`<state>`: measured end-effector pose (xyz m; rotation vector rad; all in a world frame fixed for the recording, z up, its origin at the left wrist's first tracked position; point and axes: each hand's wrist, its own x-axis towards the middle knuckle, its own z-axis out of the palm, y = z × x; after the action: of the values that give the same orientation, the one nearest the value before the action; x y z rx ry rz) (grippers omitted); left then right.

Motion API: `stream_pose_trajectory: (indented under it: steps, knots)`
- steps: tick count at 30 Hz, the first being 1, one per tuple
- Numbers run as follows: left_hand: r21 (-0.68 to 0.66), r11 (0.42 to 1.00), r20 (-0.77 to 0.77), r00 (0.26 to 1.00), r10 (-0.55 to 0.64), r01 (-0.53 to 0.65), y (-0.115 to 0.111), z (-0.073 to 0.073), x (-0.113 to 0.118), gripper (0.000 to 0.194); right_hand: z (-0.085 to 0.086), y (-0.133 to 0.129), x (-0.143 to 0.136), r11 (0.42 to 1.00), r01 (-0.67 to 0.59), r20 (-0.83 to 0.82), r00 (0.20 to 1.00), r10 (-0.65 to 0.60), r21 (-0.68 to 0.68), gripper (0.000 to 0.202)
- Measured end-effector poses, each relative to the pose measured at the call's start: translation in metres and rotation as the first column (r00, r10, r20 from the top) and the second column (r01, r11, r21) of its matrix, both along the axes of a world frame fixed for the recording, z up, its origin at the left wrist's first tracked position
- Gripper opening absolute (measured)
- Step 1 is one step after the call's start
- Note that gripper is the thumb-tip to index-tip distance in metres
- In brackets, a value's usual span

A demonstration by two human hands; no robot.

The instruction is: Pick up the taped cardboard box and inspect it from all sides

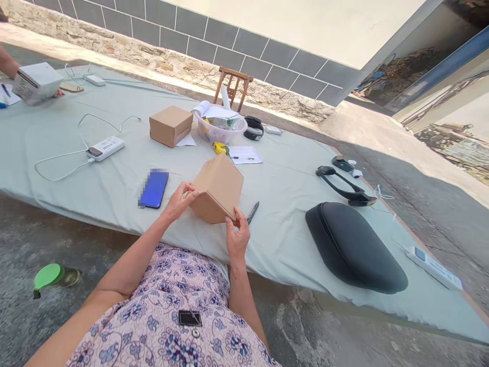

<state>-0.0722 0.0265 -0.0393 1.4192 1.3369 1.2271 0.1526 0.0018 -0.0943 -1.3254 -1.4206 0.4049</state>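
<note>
Held box: the plain cardboard box (219,186) is just right of the phone (156,188), over the near side of the cloth-covered surface (290,224); whether its underside touches the cloth cannot be told.
Pointing: tilted, one far corner towards the yellow tape measure (220,148), the gripped edge facing the wearer and slanting nearer towards the right.
Long axis: foreshortened; cannot be told for sure.
Left hand (178,203): fingertips grasping the box's left corner.
Right hand (237,235): thumb and fingers pinching its near right corner.
Pen (253,212): right of the phone, farther than the box.
Closed carton (170,125): beyond the phone.
</note>
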Motion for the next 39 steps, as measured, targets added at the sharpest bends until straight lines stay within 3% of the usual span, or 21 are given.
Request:
stream_pose_trajectory:
  steps: [3, 5, 9, 14, 17, 20, 24, 29, 33, 36, 39]
  knots:
    - [-0.105, 0.994, -0.275, 0.961, -0.033, 0.004, -0.003, 0.000, 0.005, 0.053, 0.006, -0.001, 0.001, 0.994, -0.004, 0.112, 0.994, -0.008, 0.108, 0.044]
    - [-0.192, 0.981, -0.356, 0.931, -0.078, 0.008, -0.005, -0.001, 0.009, 0.053, 0.008, -0.001, 0.000, 0.989, -0.023, 0.140, 0.990, 0.003, 0.145, 0.042]
    - [-0.212, 0.977, -0.359, 0.932, -0.047, -0.033, -0.006, -0.001, 0.015, 0.049, 0.003, 0.000, -0.002, 0.990, -0.055, 0.099, 0.994, 0.042, 0.133, 0.043]
    - [-0.200, 0.979, -0.369, 0.929, -0.032, -0.045, -0.004, 0.000, 0.014, 0.045, -0.008, 0.002, 0.000, 1.000, -0.020, 0.012, 1.000, 0.020, -0.018, 0.067]
    - [-0.195, 0.979, -0.368, 0.929, -0.022, -0.054, -0.004, -0.001, 0.013, 0.043, -0.010, 0.003, 0.003, 0.993, -0.025, 0.043, 0.999, 0.030, -0.115, 0.070]
    - [-0.190, 0.979, -0.316, 0.949, 0.005, -0.068, -0.003, -0.004, 0.012, 0.044, -0.011, 0.003, 0.006, 0.987, -0.053, 0.121, 0.990, 0.072, -0.149, 0.071]
    - [-0.192, 0.980, -0.087, 0.996, 0.036, -0.052, 0.002, -0.012, 0.008, 0.048, -0.013, 0.003, 0.008, 0.980, -0.114, 0.221, 0.964, 0.149, -0.164, 0.084]
    - [-0.246, 0.968, 0.206, 0.978, 0.010, 0.042, 0.006, -0.018, 0.005, 0.058, -0.009, -0.002, 0.005, 0.965, -0.180, 0.104, 0.974, 0.202, -0.190, 0.080]
    - [-0.393, 0.904, 0.380, 0.925, -0.008, 0.169, 0.006, -0.018, 0.009, 0.063, 0.004, -0.007, 0.006, 0.982, -0.148, 0.023, 0.988, 0.152, -0.116, 0.063]
    - [-0.404, 0.902, 0.340, 0.941, -0.006, 0.151, 0.006, -0.015, 0.011, 0.060, 0.012, -0.009, 0.006, 0.992, -0.114, 0.040, 0.992, 0.116, -0.051, 0.057]
    - [-0.338, 0.941, 0.165, 0.985, 0.047, 0.011, 0.003, -0.009, 0.011, 0.057, 0.015, -0.008, 0.005, 0.993, -0.119, 0.053, 0.991, 0.119, -0.018, 0.052]
